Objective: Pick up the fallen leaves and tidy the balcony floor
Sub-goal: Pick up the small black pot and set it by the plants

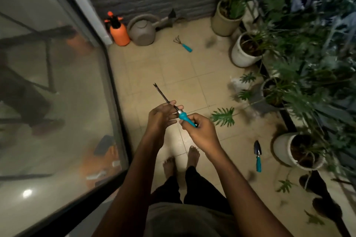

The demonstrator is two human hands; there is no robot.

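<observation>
Right hand point(200, 132) covers the weeder point(182, 116) handle's end.

Spread over the beige tiled balcony floor point(173, 75): one broad green lobed leaf point(223, 116) mid-floor, a smaller green leaf point(285, 185) and a darker leaf point(314, 219) flat near the right edge.

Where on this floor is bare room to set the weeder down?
The weeder should fit on the bare tiles between the glass door, the hand rake and the watering can. Crowded along the right: pots, a fallen leaf, the trowel.
</observation>
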